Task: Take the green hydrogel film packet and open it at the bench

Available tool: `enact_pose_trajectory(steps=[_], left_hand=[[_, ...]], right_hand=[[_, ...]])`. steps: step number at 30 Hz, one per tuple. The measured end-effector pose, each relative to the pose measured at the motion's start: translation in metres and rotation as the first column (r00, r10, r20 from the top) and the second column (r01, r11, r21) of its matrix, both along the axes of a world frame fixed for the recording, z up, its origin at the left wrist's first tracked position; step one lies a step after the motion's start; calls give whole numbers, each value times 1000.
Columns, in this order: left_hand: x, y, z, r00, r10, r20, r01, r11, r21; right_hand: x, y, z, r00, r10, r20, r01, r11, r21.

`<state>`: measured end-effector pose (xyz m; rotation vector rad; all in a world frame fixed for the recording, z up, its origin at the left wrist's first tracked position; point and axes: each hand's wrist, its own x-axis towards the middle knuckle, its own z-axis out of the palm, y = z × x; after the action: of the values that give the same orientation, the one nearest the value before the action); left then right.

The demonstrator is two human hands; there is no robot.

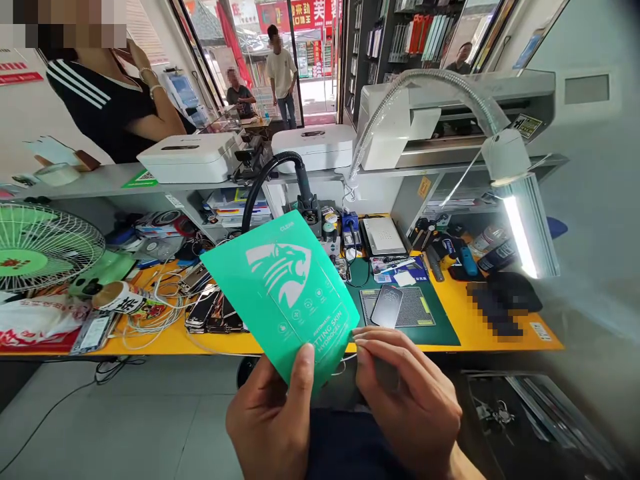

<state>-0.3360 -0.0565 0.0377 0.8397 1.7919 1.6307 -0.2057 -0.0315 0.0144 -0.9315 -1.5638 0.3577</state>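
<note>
My left hand (280, 413) is closed on a green hydrogel film sheet (285, 287), thumb on the front and fingers behind. The sheet is tilted and carries a white animal-head logo, small icons and printed words. At its lower right corner, my right hand (410, 393) pinches with thumb and fingertips; the corner bends slightly there. Beyond the hands, a phone (387, 306) lies on a perforated grey pad (417, 307), which rests on a green mat (447, 333).
A lit lamp (523, 227) hangs over the right side of the yellow desk (445, 293). Left are a fan (45, 247), tangled white cables (160, 307) and stacked phones (205, 310). White machines (193, 157) stand on the shelf. A person (110, 93) is behind it.
</note>
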Motion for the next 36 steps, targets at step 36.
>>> enact_pose_trajectory(steps=[36], left_hand=[[-10, 1, 1, 970, -12, 243, 26, 998, -56]], right_hand=[[28, 10, 4, 490, 60, -870, -777, 482, -404]])
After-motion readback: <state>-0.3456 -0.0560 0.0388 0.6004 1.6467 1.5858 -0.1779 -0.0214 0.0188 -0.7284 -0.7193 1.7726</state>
